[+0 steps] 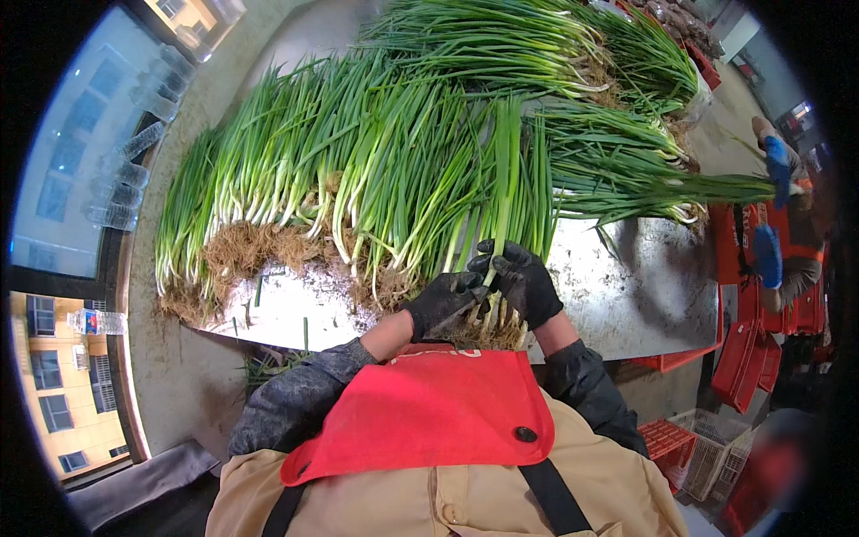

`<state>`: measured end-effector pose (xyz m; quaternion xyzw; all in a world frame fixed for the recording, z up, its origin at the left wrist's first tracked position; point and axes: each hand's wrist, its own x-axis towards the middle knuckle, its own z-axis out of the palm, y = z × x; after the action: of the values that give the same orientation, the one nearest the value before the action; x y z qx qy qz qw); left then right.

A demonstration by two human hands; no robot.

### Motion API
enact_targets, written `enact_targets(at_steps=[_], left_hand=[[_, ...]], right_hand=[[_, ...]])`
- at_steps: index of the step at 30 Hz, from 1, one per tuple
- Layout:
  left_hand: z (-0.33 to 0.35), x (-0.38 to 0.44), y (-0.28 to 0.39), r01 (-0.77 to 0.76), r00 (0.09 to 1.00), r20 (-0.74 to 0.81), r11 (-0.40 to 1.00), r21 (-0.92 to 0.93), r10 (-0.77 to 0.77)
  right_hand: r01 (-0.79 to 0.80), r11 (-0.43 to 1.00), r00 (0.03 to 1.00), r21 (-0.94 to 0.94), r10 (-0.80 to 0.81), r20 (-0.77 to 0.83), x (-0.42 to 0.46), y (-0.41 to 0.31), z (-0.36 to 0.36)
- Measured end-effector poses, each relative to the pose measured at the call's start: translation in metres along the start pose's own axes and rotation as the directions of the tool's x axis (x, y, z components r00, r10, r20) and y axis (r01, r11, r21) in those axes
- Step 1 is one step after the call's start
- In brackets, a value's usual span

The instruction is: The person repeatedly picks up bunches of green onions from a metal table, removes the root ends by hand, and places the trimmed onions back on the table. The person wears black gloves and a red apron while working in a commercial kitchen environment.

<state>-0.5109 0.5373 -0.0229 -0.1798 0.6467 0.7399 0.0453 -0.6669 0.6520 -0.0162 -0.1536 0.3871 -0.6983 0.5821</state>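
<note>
In front of my chest, a scallion stalk [503, 194] stands out from the others, its broad green leaves pointing away from me. My right hand [530, 282], in a dark work glove, grips its pale lower part between thumb and fingers. My left hand [443, 299], gloved the same way, pinches at the stalk's lower end, where the two hands meet. Just below my hands, more white stems and brown roots [493, 329] lie near the table edge. A long row of scallions [382, 154] spreads across the metal table [597, 295], roots towards me.
More scallion bundles [604, 148] lie sideways at the right and far side. A co-worker's blue-gloved hand [768, 255] is at the right, by a held scallion bunch [725, 188]. Red crates [738, 362] stand below there. Plastic bottles [127, 178] line the window sill at left.
</note>
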Motion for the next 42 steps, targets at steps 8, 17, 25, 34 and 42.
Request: enact_targets(at_steps=[8, 17, 25, 34, 42], left_hand=[[-0.005, -0.002, 0.006, 0.031, 0.999, 0.008, 1.0, -0.004, -0.031], [-0.005, 0.003, 0.0, 0.016, 0.994, 0.111, 0.995, -0.098, -0.005], [-0.003, 0.002, 0.001, 0.015, 0.997, 0.076, 0.996, -0.087, -0.008], [-0.001, 0.001, 0.026, 0.103, 0.994, 0.033, 0.986, -0.131, -0.1], [-0.038, 0.0, -0.009, -0.012, 0.903, -0.42, 0.982, 0.189, 0.092]], right_hand=[[0.031, 0.999, 0.997, 0.016, -0.032, 0.068, 0.007, 0.002, -0.003], [0.054, 0.986, 0.998, 0.161, -0.057, 0.017, 0.001, -0.01, -0.005], [0.134, 0.99, 0.99, 0.035, -0.132, -0.057, -0.003, -0.026, -0.01], [0.046, 0.987, 0.99, -0.152, -0.066, -0.128, 0.013, 0.0, 0.002], [0.244, 0.735, 0.956, -0.633, -0.292, 0.03, 0.04, -0.003, -0.009]])
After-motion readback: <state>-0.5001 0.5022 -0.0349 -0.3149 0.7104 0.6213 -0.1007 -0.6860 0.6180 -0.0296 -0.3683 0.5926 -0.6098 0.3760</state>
